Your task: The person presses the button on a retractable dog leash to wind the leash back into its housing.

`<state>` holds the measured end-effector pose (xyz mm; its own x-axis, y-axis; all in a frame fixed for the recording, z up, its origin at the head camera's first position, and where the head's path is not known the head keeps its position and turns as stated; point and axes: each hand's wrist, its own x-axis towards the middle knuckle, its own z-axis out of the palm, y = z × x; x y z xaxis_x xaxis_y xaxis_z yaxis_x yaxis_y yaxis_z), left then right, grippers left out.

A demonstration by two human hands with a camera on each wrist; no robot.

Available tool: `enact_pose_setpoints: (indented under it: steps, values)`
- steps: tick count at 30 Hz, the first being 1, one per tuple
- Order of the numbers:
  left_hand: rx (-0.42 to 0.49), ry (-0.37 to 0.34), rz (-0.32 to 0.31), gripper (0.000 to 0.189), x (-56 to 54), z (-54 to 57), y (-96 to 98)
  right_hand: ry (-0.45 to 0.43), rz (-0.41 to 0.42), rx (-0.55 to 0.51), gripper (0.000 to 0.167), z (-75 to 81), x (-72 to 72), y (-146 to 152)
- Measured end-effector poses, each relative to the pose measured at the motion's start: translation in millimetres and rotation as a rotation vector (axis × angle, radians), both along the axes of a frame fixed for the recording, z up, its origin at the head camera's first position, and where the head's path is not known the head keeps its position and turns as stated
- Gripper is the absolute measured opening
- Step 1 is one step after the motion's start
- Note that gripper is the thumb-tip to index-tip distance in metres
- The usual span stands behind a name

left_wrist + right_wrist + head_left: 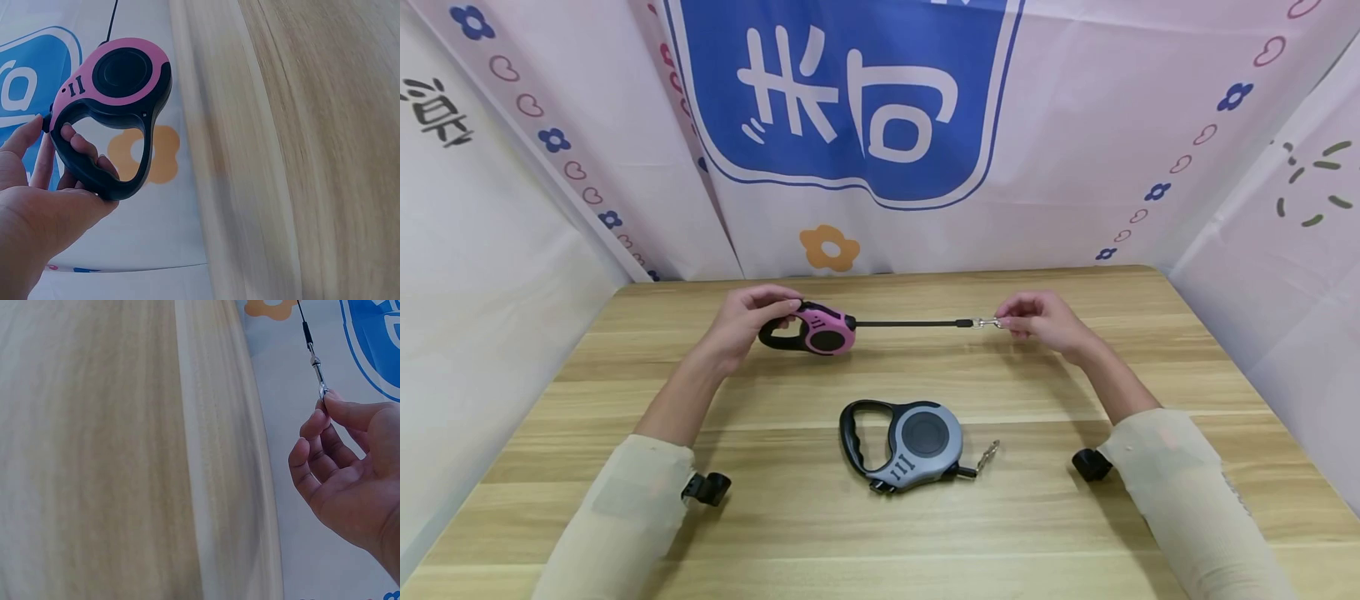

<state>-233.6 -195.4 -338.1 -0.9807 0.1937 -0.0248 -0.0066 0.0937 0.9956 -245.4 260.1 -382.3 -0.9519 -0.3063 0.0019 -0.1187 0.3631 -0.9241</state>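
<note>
A pink and black retractable dog leash (828, 331) is held up by its looped handle in my left hand (747, 323). In the left wrist view, fingers curl through the black handle (148, 150) and the thumb lies at its button side. From the casing a dark cord (913, 323) runs straight and taut to the right. At its end is a silver metal clip (317, 367), pinched between thumb and forefinger of my right hand (1043, 322). A larger grey and black retractable leash (925, 433) lies on the table nearer to me, its own metal clip (989, 455) at its right.
The wood-grain table (775, 542) reaches to a printed cloth backdrop (1075, 150) behind it, with more white cloth at both sides. Small black wrist cameras (709, 488) are strapped under both sleeves.
</note>
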Motion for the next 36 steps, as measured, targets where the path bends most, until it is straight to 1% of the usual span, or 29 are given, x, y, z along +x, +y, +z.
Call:
enact_pose_setpoints:
  steps: [6,12,21,28,36]
  values:
    - [-0.006,-0.008,-0.002,0.020,-0.1,1.0,1.4,-0.016,-0.003,0.002,0.018,2.8,0.2,0]
    - [-0.011,-0.016,-0.007,0.017,-0.9,0.6,2.5,-0.023,-0.003,0.008,0.017,1.8,-0.2,-1]
    - [-0.009,-0.020,-0.005,0.013,-2.3,-0.7,5.5,-0.012,0.006,-0.001,0.018,2.0,0.2,-4]
    - [-0.016,-0.011,-0.013,0.016,-2.4,-2.4,8.6,0.003,0.011,-0.001,0.017,-1.4,-1.2,-8]
    - [-0.012,-0.010,-0.021,0.019,-4.2,-3.2,14.1,0.007,0.025,-0.006,0.018,0.3,-0.4,-13]
